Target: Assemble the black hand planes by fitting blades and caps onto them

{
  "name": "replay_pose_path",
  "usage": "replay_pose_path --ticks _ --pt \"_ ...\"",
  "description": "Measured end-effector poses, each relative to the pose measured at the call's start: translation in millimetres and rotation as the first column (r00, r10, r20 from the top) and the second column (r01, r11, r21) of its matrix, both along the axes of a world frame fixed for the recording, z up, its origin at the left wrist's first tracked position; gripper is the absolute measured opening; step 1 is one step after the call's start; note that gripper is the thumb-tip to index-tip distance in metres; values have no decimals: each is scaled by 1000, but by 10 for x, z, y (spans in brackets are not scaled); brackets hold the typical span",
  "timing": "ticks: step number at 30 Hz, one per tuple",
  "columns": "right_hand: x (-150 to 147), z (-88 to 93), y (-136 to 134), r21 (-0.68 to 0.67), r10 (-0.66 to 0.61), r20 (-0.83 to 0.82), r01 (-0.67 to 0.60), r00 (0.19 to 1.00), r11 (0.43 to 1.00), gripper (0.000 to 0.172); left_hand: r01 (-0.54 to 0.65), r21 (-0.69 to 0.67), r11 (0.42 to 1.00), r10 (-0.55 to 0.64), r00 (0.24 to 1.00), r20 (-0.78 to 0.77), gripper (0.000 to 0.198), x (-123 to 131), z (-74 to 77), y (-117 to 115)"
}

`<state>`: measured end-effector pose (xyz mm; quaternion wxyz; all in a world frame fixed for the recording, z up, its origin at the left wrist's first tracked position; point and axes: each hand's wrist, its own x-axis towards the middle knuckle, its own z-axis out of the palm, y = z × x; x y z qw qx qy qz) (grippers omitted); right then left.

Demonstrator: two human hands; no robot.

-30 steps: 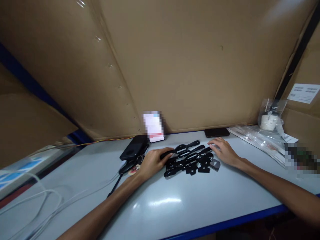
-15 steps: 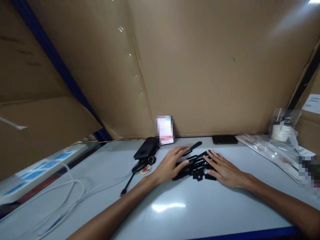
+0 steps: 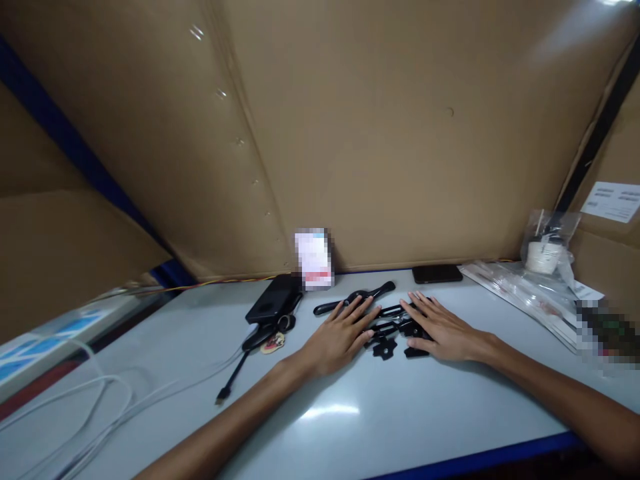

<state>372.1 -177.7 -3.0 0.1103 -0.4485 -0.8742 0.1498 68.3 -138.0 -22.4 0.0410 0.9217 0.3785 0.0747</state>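
Observation:
Several flat black plastic parts (image 3: 386,328) lie in a heap on the pale grey table (image 3: 350,427). My left hand (image 3: 341,335) lies flat on the heap's left side, fingers spread. On the right side rests my right hand (image 3: 440,329), fingers stretched out over the parts. One long black part (image 3: 357,298) pokes out behind my left fingers. A small star-shaped black piece (image 3: 384,348) shows between the two hands. Much of the heap is hidden under my palms.
A black power bank (image 3: 273,300) with keys and a cable (image 3: 235,373) sits left of the heap. A dark phone (image 3: 437,273) lies by the cardboard wall (image 3: 375,133). Clear plastic bags (image 3: 530,290) and a white cup (image 3: 543,253) are at the right. White cables (image 3: 85,407) run at the left.
Both hands have drawn closer together over the black parts, bunching the spread-out heap into a smaller pile. The camera view has shifted slightly.

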Motion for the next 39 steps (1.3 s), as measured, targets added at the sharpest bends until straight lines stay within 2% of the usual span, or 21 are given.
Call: replay_pose_path --ticks 3,6,9,11,14,21,28,31,34,36,39 --pt "23 -28 28 15 3 -68 -2 998 1000 88 -8 0 1000 8 1000 -23 59 5 19 -14" --pt "63 -67 119 65 -67 -158 78 985 995 82 -10 -3 1000 10 999 -47 62 11 38 -36" --pt "110 -94 220 175 -156 -255 204 954 963 69 -12 10 1000 12 998 -58 64 14 29 -31" --pt "132 -97 264 250 -164 -312 248 936 936 56 -13 20 1000 14 999 -52 66 21 15 -11" --pt "135 -86 283 310 -128 -365 250 922 917 41 -13 12 1000 13 999 -43 70 60 19 23" --pt "94 -107 264 359 -83 -385 232 919 904 27 -55 -84 995 47 995 -89 89 242 111 55" --pt "156 -173 372 369 -127 -361 267 924 890 20 -65 -40 997 66 997 27 90 256 30 -3" --pt "214 -194 441 352 -166 -363 301 917 886 18 -47 -2 999 46 975 217 75 157 90 12" --pt "252 -219 486 349 -176 -353 304 919 887 18 -140 120 983 81 913 401 55 13 196 69" --pt "257 -227 493 353 -169 -351 298 921 887 18 -184 187 965 98 914 393 47 -70 252 110" --pt "246 -206 469 352 -151 -367 287 918 891 17 -168 204 964 107 954 281 43 -124 294 138"
